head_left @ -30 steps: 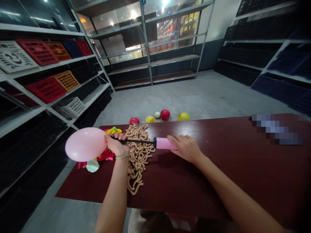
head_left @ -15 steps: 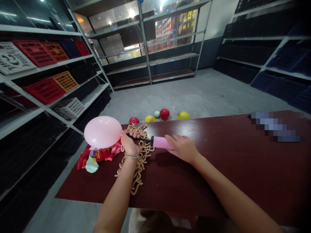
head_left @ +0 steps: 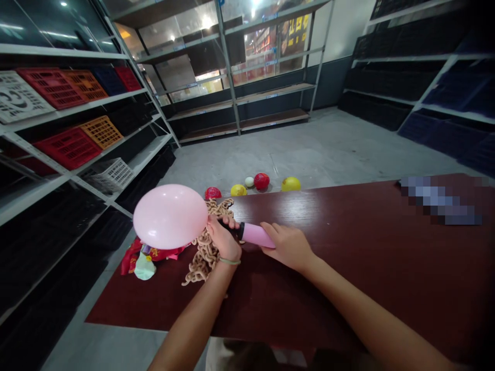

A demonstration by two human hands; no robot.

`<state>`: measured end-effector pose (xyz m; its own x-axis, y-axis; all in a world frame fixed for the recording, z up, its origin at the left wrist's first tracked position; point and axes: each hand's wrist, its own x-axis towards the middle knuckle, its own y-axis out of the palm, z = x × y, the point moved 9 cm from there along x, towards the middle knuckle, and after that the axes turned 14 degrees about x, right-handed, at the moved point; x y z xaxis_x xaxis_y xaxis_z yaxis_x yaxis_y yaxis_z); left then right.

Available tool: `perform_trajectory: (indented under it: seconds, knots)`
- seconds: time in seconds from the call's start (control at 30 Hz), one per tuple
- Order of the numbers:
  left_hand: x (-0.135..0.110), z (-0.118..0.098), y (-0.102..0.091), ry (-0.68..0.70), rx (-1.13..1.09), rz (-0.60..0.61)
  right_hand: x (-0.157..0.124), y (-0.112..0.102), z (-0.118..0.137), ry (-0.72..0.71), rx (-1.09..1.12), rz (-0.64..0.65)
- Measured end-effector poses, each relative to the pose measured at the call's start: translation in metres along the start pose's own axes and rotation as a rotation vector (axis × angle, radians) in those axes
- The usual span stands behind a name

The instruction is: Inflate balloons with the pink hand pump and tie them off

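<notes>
A large pale pink balloon (head_left: 170,216) swells out to the left of my left hand (head_left: 225,237). The fingers of that hand are closed round the balloon's neck and the black end of a hand balloon pump (head_left: 256,234); the nozzle itself is hidden. My right hand (head_left: 290,245) is wrapped round the pump's pink barrel. The barrel's black collar sits close to my left fingers. Under and beside my left hand lies a tangle of beige, cord-like long balloons (head_left: 204,257). Flat red balloons (head_left: 133,256) and a mint green balloon (head_left: 145,267) lie below the inflated one.
The dark red table (head_left: 328,299) spans the front. On the floor beyond its far edge lie red balloons (head_left: 262,181), yellow balloons (head_left: 291,184) and a small pale one (head_left: 249,182). A blurred-out item (head_left: 439,200) rests at the right. Shelves with crates (head_left: 69,147) stand left.
The pink balloon has grown larger. My left hand has moved right and slightly down toward the barrel, so the black rod between them no longer shows. The barrel tilts more downward to the right.
</notes>
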<state>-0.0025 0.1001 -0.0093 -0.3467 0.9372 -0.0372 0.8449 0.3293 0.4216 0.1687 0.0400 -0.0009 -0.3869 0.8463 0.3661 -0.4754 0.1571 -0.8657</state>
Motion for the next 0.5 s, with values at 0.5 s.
perform_trajectory:
  seconds: [0.5]
  knots:
    - [0.031,-0.043,-0.067,0.103,-0.187,-0.312,0.002,-0.002,-0.018,-0.077,-0.087,0.011]
